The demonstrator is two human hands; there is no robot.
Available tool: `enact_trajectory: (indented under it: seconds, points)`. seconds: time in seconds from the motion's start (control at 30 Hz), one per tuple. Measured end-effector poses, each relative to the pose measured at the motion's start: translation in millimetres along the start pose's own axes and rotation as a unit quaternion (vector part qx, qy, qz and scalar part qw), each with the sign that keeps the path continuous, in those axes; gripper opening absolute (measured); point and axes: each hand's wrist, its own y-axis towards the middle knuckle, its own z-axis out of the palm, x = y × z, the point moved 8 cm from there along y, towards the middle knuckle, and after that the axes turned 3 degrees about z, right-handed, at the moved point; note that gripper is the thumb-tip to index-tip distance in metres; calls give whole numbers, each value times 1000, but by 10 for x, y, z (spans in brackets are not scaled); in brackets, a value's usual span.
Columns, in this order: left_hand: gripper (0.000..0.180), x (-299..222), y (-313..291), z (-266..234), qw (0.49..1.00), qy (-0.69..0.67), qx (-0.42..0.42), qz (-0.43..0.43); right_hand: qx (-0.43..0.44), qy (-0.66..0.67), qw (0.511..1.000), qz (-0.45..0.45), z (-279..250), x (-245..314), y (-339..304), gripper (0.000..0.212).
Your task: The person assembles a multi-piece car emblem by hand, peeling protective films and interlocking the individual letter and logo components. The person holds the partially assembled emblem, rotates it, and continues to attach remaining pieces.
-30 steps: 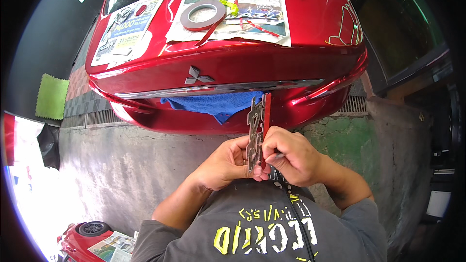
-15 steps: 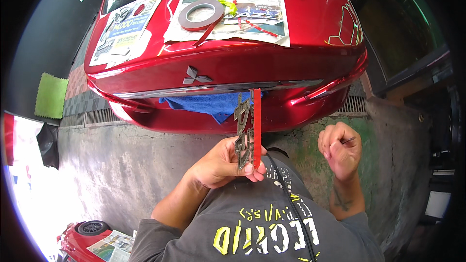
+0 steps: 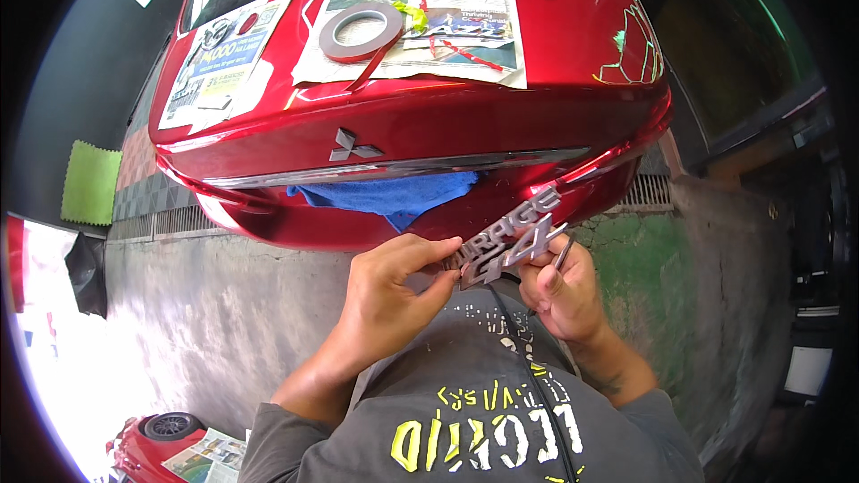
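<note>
Pinching grey lettered badge [image 3: 514,255] by one end in left hand [image 3: 385,291]; grasping thin tool [image 3: 564,255] in right hand [image 3: 570,297], at badge's other end. Noted beyond hands: red car [image 3: 501,125], newspaper [image 3: 315,64], tape roll [image 3: 390,27], blue cloth [image 3: 394,197]; below, concrete floor [image 3: 224,304].

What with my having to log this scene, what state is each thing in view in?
Left hand: pinching the silver-grey metallic lettering emblem.
Right hand: closed around a slim dark tool.
Emblem: tilted, front face visible.
Glossy red metal trunk lid: shut.
Printed paper newspaper sheets: spread flat on the trunk lid.
Round grey, red-edged tape roll: lying flat, loose end pulled out.
Neon yellow-green strip: crumpled.
Blue fabric cloth: draped, one corner hanging.
</note>
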Motion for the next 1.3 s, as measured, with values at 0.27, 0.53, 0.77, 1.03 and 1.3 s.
enact_trajectory:
  seconds: [0.27, 0.53, 0.77, 1.03, 1.3]
  points:
    - [30, 81, -12, -104, 998, -48, -30, -11, -111, -72, 990, -46, -26, 6, 100, 11]
    - [24, 242, -58, -170, 994, -86, -43, -45, -125, -80, 987, -66, 59, 46, 120, 25]
    - [24, 565, -79, -9, 921, -349, 53, -166, -156, -79, 982, -66, 50, 144, 121, 20]
    - [19, 763, -136, 231, 871, -446, 62, -198, -164, -168, 971, -52, -28, 70, 122, 17]
    - [14, 701, -160, 74, 945, -294, 51, -133, -57, -292, 955, -7, -22, 106, 116, 8]
